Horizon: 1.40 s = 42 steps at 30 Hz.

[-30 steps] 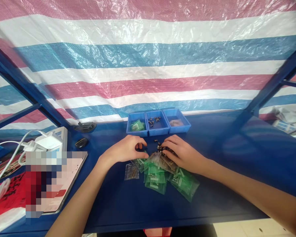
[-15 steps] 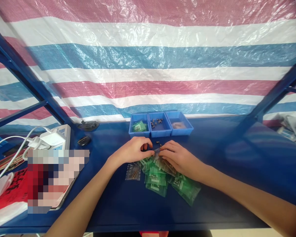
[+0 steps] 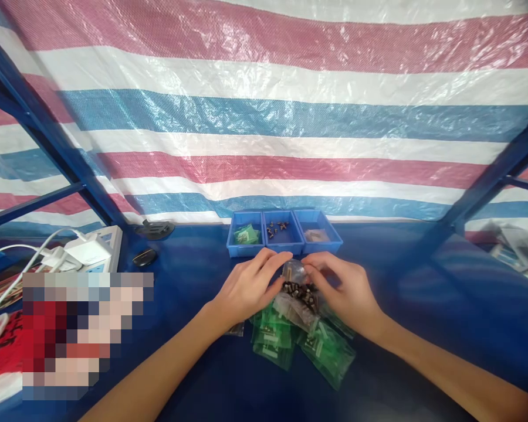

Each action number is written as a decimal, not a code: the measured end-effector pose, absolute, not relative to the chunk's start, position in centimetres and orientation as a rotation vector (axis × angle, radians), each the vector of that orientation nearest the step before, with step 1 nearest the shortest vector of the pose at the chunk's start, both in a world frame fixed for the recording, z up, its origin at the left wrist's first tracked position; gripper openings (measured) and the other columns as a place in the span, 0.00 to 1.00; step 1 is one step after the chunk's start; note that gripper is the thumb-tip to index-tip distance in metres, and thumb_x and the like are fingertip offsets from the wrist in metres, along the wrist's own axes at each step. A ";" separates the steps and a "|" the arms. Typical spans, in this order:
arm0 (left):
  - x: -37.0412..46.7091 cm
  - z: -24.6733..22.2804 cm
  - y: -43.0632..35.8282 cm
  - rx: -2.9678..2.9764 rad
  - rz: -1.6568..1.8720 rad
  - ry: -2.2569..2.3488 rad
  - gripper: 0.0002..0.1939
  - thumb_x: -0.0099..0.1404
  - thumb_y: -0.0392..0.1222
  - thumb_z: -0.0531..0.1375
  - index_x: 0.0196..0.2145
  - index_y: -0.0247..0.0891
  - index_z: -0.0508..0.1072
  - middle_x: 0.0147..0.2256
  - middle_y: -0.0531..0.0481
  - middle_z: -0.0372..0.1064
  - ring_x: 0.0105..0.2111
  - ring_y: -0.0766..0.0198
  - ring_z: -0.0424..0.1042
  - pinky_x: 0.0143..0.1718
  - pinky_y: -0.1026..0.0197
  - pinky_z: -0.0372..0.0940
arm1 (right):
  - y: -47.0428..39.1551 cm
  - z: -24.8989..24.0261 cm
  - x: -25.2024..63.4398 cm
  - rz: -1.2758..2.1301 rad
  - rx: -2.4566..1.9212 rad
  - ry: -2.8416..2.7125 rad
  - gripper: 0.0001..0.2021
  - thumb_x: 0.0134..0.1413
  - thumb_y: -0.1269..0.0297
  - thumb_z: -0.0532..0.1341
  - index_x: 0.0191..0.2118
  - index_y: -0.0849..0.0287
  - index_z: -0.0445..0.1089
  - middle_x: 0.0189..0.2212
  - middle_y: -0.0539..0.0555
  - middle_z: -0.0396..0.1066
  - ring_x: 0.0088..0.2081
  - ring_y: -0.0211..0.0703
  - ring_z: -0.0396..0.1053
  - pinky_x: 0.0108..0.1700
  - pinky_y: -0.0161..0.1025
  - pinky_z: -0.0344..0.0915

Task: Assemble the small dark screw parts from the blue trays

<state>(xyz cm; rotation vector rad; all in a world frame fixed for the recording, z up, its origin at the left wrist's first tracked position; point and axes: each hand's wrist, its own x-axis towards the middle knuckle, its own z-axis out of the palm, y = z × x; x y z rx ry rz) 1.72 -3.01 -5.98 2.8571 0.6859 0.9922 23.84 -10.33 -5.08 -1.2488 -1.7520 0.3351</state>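
1. Clear bag (image 3: 294, 271) sits above the heap, between both hands, just on the near side of the blue bins (image 3: 286, 248).
2. Left hand (image 3: 256, 282): thumb and index appear to pinch the bag's left side. Right hand (image 3: 345, 290): thumb and fingertips gripping its right edge. Exact contact partly hidden.
3. Below: dark metal fasteners (image 3: 305, 298) loose on a heap of plastic, green bags (image 3: 270, 337) on the near side.
4. Doing it well, we judge: keep both pinches at the edges, film lightly taut, contents settled away from the fingers. Thin plastic likely slips or tears if tugged, so we'd go gently and stay low over the heap to catch spills.
5. We'd also keep wrists off the fasteners; small ones probably roll on the smooth table (image 3: 422, 351).
6. Versus half a second ago: right hand lay over the heap, left curled beside it; now they meet at the bag. More fasteners show. Small flat bag (image 3: 237, 329) at left, then in plain view, is now mostly behind the left forearm. Bin contents look unchanged to us.
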 end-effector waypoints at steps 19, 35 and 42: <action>1.8 -6.4 -2.6 2.965 1.007 0.586 0.12 0.77 0.42 0.52 0.38 0.37 0.72 0.33 0.49 0.73 0.33 0.64 0.74 0.33 0.63 0.67 | -9.9 -5.3 23.6 0.290 -1.190 -2.043 0.07 0.69 0.62 0.57 0.42 0.55 0.72 0.43 0.57 0.70 0.37 0.44 0.70 0.34 0.40 0.68; 2.4 -6.2 -3.7 2.886 1.035 0.585 0.14 0.74 0.44 0.56 0.54 0.39 0.64 0.46 0.44 0.69 0.37 0.61 0.73 0.30 0.62 0.66 | -10.0 -4.7 23.1 0.908 -1.129 -1.620 0.11 0.64 0.55 0.62 0.35 0.56 0.75 0.49 0.57 0.68 0.39 0.43 0.71 0.31 0.35 0.68; 2.3 -6.6 -3.2 2.823 1.114 0.671 0.14 0.75 0.37 0.52 0.57 0.39 0.64 0.41 0.47 0.73 0.38 0.61 0.75 0.35 0.61 0.69 | -10.1 -4.6 23.1 0.917 -1.101 -1.618 0.10 0.64 0.56 0.62 0.41 0.55 0.76 0.45 0.57 0.72 0.40 0.45 0.73 0.35 0.37 0.72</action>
